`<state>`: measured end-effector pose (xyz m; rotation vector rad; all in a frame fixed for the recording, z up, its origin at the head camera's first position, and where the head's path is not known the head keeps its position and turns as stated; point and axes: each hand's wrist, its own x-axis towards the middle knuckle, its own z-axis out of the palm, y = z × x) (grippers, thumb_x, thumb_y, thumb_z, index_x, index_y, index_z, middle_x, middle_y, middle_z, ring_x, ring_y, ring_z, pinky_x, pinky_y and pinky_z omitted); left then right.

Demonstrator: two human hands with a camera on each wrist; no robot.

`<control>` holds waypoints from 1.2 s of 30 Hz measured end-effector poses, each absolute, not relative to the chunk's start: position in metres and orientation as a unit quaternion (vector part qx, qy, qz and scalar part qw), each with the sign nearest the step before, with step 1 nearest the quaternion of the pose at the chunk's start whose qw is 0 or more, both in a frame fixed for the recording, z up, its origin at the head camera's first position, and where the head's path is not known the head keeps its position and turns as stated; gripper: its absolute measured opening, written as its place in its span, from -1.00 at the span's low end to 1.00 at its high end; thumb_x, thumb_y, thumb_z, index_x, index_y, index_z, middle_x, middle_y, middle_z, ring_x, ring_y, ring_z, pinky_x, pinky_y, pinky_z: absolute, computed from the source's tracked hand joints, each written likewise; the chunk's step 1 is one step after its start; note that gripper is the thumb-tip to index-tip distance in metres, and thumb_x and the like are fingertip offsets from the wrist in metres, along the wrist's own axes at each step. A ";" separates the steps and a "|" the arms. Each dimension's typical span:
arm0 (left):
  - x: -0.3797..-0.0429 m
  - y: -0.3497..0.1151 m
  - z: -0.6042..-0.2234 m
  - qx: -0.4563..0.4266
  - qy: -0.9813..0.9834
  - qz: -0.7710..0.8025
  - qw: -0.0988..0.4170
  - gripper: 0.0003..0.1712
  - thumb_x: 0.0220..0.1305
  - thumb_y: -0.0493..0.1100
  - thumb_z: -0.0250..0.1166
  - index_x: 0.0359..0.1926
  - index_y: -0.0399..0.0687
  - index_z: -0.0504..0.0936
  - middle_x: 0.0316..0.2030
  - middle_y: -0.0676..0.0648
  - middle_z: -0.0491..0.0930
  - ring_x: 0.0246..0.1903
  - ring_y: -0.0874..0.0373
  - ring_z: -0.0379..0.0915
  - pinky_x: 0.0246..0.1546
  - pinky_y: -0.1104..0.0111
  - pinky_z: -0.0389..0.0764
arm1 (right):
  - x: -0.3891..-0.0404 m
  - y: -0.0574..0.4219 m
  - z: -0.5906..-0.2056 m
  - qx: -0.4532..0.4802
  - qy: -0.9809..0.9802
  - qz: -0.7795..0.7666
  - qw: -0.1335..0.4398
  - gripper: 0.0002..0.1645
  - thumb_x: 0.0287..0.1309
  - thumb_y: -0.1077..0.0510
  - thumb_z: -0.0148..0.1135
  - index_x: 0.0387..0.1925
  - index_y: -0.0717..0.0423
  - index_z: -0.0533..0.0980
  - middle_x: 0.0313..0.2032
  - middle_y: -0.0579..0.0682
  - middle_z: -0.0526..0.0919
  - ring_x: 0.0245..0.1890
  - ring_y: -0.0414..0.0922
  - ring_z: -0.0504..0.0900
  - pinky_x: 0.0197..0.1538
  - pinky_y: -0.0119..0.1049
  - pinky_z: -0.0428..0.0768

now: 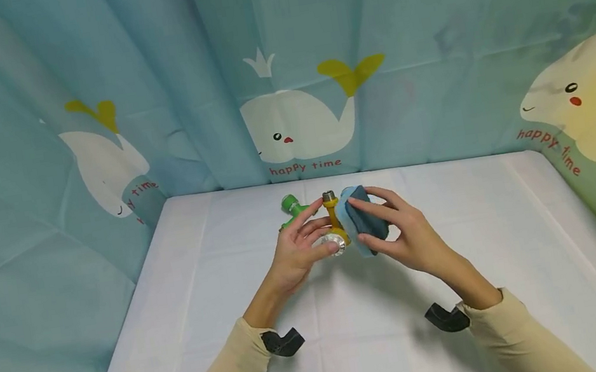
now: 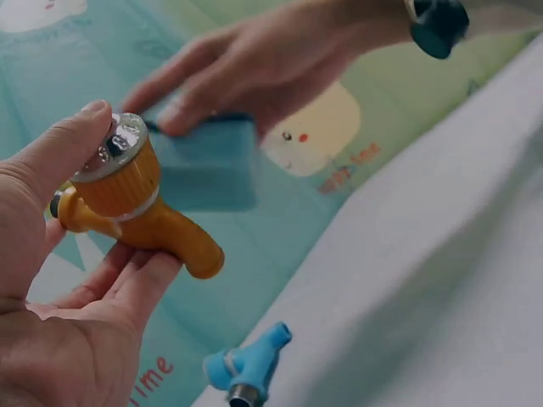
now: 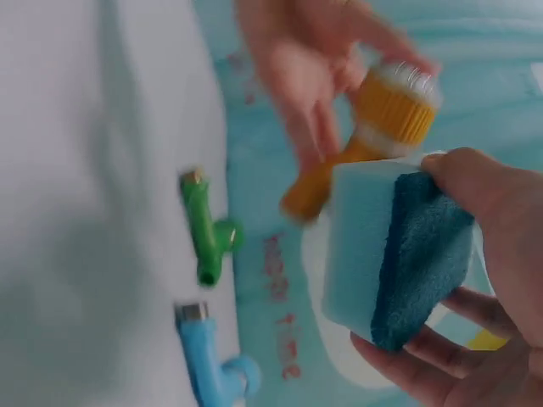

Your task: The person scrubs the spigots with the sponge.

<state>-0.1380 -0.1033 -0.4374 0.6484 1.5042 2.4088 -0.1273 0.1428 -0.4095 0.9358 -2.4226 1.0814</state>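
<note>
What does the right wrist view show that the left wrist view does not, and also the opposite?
Only the right wrist view shows the green tap.

Only the left wrist view shows the dark band at the other wrist and a printed whale's eye.

Both views show the left hand holding the yellow tap, the right hand holding the sponge, and the blue tap.
</note>
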 end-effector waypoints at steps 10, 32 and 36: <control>-0.139 -0.105 -0.439 0.212 0.509 0.825 0.124 0.12 0.10 -0.20 0.60 0.58 -0.16 0.16 0.24 -0.33 0.45 0.24 -0.04 0.47 0.04 0.36 0.68 | -0.128 0.142 -0.413 0.314 -0.851 0.398 0.136 -0.24 0.13 0.21 0.54 0.38 -0.02 0.51 0.38 0.23 0.38 0.17 0.20 0.59 -0.12 0.03 0.76; -0.140 -0.110 -0.431 0.230 0.532 0.805 0.128 0.06 0.16 -0.28 0.55 0.58 -0.16 0.17 0.30 -0.40 0.40 0.23 -0.05 0.48 0.07 0.33 0.67 | -0.130 0.141 -0.406 0.312 -0.849 0.397 0.155 -0.22 0.15 0.20 0.53 0.41 -0.01 0.47 0.40 0.23 0.35 0.14 0.20 0.61 -0.21 -0.01 0.77; -0.141 -0.108 -0.429 0.229 0.518 0.816 0.117 0.10 0.12 -0.20 0.59 0.58 -0.16 0.17 0.25 -0.38 0.42 0.24 -0.10 0.47 0.05 0.33 0.68 | -0.127 0.141 -0.411 0.313 -0.865 0.369 0.131 -0.24 0.21 0.14 0.50 0.42 -0.01 0.45 0.40 0.27 0.34 0.16 0.23 0.59 -0.16 0.03 0.76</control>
